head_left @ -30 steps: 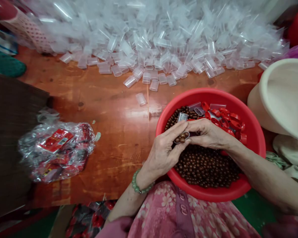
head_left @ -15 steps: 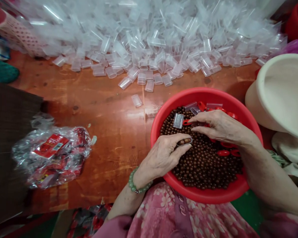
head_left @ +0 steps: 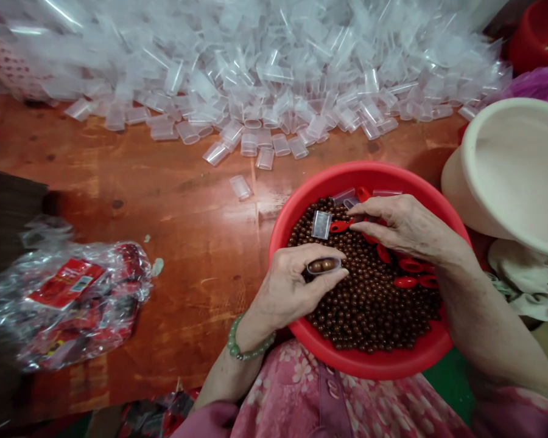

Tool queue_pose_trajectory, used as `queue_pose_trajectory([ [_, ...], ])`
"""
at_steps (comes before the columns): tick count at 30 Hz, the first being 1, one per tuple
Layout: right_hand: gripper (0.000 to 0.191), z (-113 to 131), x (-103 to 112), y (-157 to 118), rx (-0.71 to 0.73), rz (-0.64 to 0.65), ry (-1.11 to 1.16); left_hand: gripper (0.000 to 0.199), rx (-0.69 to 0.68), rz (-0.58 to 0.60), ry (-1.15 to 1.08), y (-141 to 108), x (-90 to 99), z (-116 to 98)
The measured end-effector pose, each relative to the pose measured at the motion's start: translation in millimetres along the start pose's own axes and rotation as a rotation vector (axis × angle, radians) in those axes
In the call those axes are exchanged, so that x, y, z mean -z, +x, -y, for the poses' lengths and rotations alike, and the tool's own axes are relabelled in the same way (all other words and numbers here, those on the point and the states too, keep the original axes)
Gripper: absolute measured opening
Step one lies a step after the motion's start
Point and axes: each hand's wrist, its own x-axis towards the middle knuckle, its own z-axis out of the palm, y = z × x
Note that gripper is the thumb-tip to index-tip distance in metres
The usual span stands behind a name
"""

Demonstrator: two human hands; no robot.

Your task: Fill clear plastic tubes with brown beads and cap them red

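Observation:
My left hand (head_left: 296, 280) is closed around a clear oval plastic tube (head_left: 325, 272), its open end facing up with brown balls inside. This hand is above the left side of a red basin (head_left: 296, 210) full of loose brown balls (head_left: 369, 310). Over the far side of the basin, my right hand (head_left: 393, 228) has thumb and fingers pinched at the end of a red plastic cap (head_left: 340, 226). Beside that cap a clear tube (head_left: 322, 224) lies on the balls. More red caps (head_left: 406, 282) rest under and near my right hand.
A large heap of clear plastic tubes (head_left: 256, 79) covers the back of the wooden table (head_left: 187, 201). At the left lies a clear bag of red packets (head_left: 68, 298). A cream bucket (head_left: 472, 158) stands right of the basin, with a pale cloth (head_left: 525, 274) below it.
The view has shifted so the table things appear further left. My left hand has drawn slightly away from the right hand, and the tube's open end now shows more fully.

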Motion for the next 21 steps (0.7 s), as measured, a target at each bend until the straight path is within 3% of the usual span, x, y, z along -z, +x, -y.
queue_pose_trajectory([
  [3,0.024,-1,8,-5,-0.039,-0.003,-0.048,0.011,0.002,0.021,-0.043,1,1.1,2],
  [6,0.022,-5,16,-15,-0.106,0.081,-0.143,0.010,0.034,-0.006,-0.108,1,2.5,1],
  [9,0.022,-13,16,-24,-0.134,0.151,-0.217,0.007,0.005,0.061,-0.156,2,3.5,-3],
  [14,0.020,-26,0,-24,-0.057,0.119,-0.292,0.003,0.043,0.080,-0.178,7,3.7,-6],
  [18,0.021,-17,-16,-10,0.000,0.085,-0.435,0.004,0.111,0.086,-0.188,4,2.9,-4],
  [21,0.020,-7,-30,3,0.048,0.094,-0.554,0.018,0.181,0.088,-0.199,1,0.9,-1],
])
